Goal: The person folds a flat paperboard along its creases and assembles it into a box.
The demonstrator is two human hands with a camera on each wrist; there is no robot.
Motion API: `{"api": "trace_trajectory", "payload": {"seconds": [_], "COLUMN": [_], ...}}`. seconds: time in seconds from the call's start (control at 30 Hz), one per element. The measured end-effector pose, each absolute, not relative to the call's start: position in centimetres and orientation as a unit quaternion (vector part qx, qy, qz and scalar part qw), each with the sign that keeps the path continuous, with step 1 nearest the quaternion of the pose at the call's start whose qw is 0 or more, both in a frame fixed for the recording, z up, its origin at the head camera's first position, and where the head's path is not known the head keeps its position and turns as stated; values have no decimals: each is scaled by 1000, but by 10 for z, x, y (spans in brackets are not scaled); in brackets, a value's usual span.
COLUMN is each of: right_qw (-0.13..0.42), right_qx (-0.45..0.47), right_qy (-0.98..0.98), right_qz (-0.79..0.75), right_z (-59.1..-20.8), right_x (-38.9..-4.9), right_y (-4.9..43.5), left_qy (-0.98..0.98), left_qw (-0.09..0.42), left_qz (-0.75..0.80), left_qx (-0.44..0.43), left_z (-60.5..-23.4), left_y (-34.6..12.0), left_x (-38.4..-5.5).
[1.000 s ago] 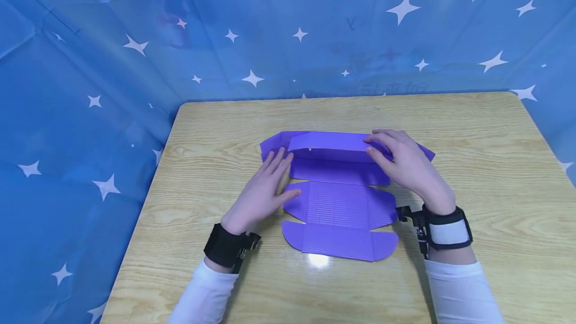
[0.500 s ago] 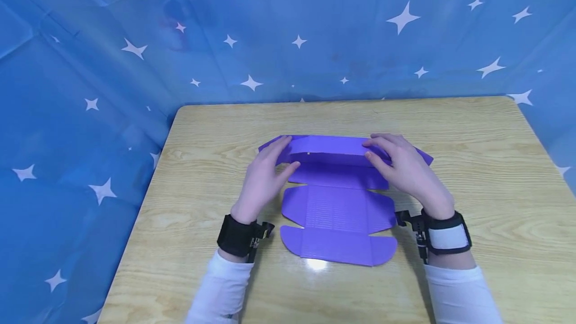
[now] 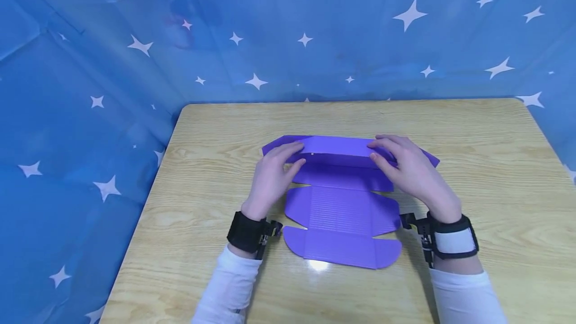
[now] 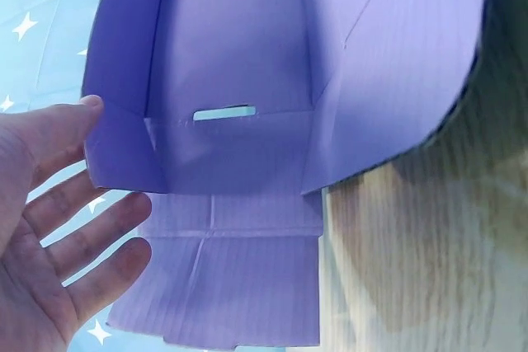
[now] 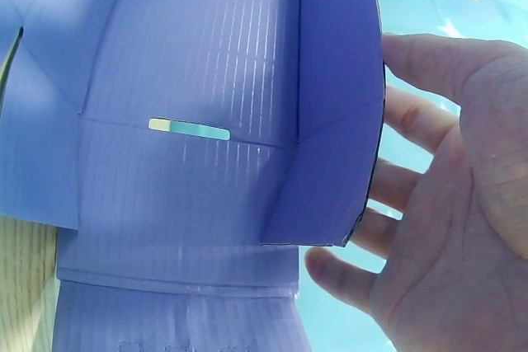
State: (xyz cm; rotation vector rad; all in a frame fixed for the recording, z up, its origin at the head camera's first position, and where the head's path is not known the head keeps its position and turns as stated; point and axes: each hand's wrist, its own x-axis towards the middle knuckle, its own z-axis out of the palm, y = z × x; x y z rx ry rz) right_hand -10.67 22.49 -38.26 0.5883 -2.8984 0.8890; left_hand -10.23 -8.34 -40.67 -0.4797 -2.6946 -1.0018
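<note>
A purple cardboard box [image 3: 340,209], partly unfolded, lies on the table with flat tabbed panels toward me. Its far part is bent up into a raised panel [image 3: 337,145]. My left hand [image 3: 270,176] holds the left end of that panel, the thumb at its edge. The right hand [image 3: 416,174] grips the right end, thumb in front and fingers reaching behind. Both wrist views look into the folded part, where a narrow slot is cut along a crease. Some fingertips are hidden behind the cardboard.
A light wooden table [image 3: 189,254] carries the box. Behind it and to the left hangs a blue cloth [image 3: 234,9] with white stars. Black straps with cameras sit on both wrists.
My left hand has moved up and right from beside the box onto the left end of the raised panel. The right hand has kept its hold. The head view has shifted slightly.
</note>
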Motion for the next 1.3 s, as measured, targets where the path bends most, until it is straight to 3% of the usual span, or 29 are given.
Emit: {"api": "trace_trajectory", "payload": {"seconds": [0.37, 1.0, 1.3], "right_qw": [19, 19, 20], "right_qx": [188, 212, 222], "right_qy": [-943, -948, -948], "right_qz": [274, 235, 227], "right_z": [-380, -375, -374], "right_x": [-104, -97, -95], "right_y": [223, 216, 213], "left_qy": [-918, -914, -913], "left_qw": [130, 60, 56], "left_qz": [-334, -372, -378], "left_qx": [-171, -151, -140], "left_z": [-411, -415, -416], "left_y": [-81, -69, -66], "left_x": [-102, -100, -98]}}
